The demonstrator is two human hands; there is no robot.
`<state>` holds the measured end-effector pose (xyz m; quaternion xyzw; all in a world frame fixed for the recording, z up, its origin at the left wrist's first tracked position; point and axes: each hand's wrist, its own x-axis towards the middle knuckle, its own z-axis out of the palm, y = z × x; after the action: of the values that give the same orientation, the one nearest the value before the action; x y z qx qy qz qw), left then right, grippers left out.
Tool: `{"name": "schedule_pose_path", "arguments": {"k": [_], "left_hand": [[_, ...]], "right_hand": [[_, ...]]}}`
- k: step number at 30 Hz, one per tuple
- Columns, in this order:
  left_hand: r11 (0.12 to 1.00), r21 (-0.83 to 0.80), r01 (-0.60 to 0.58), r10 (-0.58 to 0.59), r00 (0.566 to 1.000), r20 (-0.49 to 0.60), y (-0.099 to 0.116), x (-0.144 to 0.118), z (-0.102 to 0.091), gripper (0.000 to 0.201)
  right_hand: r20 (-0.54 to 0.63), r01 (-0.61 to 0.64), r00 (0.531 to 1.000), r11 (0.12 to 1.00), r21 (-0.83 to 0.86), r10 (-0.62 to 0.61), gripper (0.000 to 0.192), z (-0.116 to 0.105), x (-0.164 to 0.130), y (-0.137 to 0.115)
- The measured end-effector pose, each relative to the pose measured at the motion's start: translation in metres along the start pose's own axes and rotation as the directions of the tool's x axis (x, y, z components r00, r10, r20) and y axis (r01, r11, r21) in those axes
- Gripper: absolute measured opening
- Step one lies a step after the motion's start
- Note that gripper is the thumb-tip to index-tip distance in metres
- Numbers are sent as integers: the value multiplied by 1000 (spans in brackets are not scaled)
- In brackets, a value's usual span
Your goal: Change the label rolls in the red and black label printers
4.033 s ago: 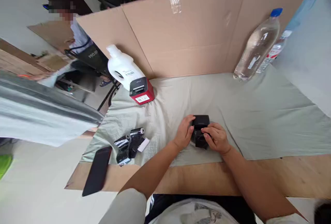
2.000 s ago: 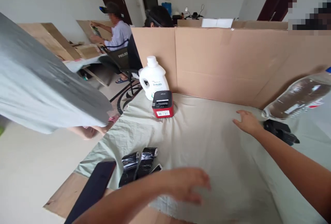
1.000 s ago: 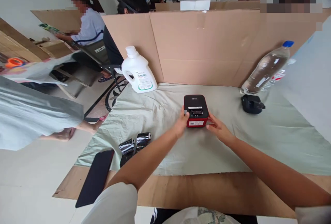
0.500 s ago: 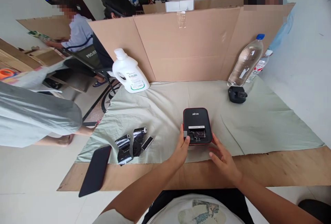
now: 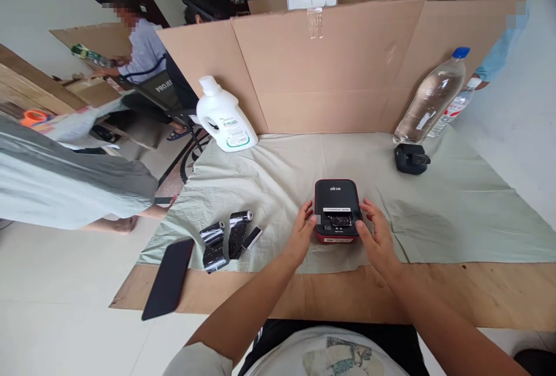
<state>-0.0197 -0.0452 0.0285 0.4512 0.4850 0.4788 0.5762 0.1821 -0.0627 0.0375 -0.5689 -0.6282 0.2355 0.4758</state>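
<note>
A small black device with red sides [image 5: 337, 196], which looks like a compact printer, lies flat on the cloth in front of me. Its top has a slot with dark shiny film in it and a white label strip. My left hand [image 5: 300, 232] is at its left side, fingers apart, the thumb close to the edge. On the other side is my right hand [image 5: 379, 234], fingers spread, its thumb at or touching the right edge. Left of the hands lie two rolls of shiny black film [image 5: 214, 243] [image 5: 238, 231], partly unrolled, and a small black-and-white piece [image 5: 252, 238].
A dark tablet-like slab [image 5: 168, 277] overhangs the front edge. Along the cardboard screen [image 5: 325, 69] stand a white jug [image 5: 228, 118], a large clear bottle [image 5: 432, 98], a smaller bottle [image 5: 454, 110] and a black gadget [image 5: 411, 159]. A person in grey [image 5: 73, 173] is at the left.
The device now lies level, its red front side showing. My left hand has eased off its left corner. My right hand has come up beside its right edge. The view has shifted slightly.
</note>
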Motion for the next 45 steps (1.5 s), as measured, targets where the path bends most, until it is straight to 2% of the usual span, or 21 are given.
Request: {"name": "schedule_pose_path", "arguments": {"k": [2, 4, 6, 9, 15, 21, 25, 27, 30, 32, 33, 35, 36, 38, 40, 41, 43, 45], "left_hand": [[999, -38, -10, 10, 1000, 8, 0, 11, -4, 62], [998, -55, -44, 47, 997, 65, -3, 23, -7, 71], [995, -74, -70, 80, 987, 139, -8, 32, -9, 77], [988, -119, -100, 123, 972, 200, -14, 39, -9, 79], [984, -129, -119, 147, 962, 228, -14, 38, -3, 85], [972, -185, -145, 182, 963, 201, -12, 40, -2, 100], [975, -196, -99, 144, 963, 230, -12, 41, -2, 87], [983, -154, -96, 128, 969, 211, -9, 40, -2, 76], [982, 79, -170, 163, 983, 87, 2, 41, -2, 56], [904, 332, -269, 285, 959, 0, 17, 45, 1, 40], [832, 458, -314, 351, 936, 3, 26, 47, 5, 33], [650, 658, -379, 388, 911, 141, 43, 55, 14, 28], [548, 734, -401, 334, 909, 248, 51, 60, 20, 28], [319, 838, -442, 122, 896, 427, 63, 70, 34, 27], [108, 872, -477, -94, 869, 486, 68, 78, 47, 24], [34, 873, -486, -174, 857, 484, 68, 82, 52, 23], [-42, 875, -482, -258, 851, 457, 66, 87, 59, 22], [-44, 890, -453, -240, 870, 431, 62, 89, 60, 21]], "right_hand": [[-43, 105, 993, 994, -36, -107, 38, 10, 8, -2], [-73, 205, 975, 976, -68, -209, 36, 19, 12, -2], [-89, 255, 961, 964, -75, -262, 36, 27, 12, 2], [-112, 255, 959, 966, -49, -259, 41, 33, 9, 10], [-160, 227, 963, 973, 41, -217, 50, 39, 3, 15], [-178, 238, 961, 961, 137, -212, 61, 43, 2, 23], [-158, 269, 958, 942, 201, -240, 57, 45, 3, 33], [-157, 283, 954, 938, 202, -255, 59, 45, 4, 37], [-164, 304, 948, 932, 198, -274, 60, 45, 6, 38], [-172, 320, 942, 926, 201, -288, 57, 45, 6, 38], [-176, 326, 940, 923, 203, -293, 56, 45, 6, 39], [-179, 336, 936, 920, 202, -303, 54, 45, 7, 39], [-180, 341, 934, 918, 200, -308, 53, 45, 7, 39], [-183, 350, 931, 915, 198, -316, 52, 45, 7, 40], [-187, 355, 929, 913, 201, -320, 50, 45, 7, 40], [-188, 355, 929, 913, 202, -319, 50, 45, 7, 40], [-186, 356, 928, 913, 200, -322, 50, 45, 7, 41], [-188, 362, 926, 912, 194, -327, 50, 45, 7, 42]]}}
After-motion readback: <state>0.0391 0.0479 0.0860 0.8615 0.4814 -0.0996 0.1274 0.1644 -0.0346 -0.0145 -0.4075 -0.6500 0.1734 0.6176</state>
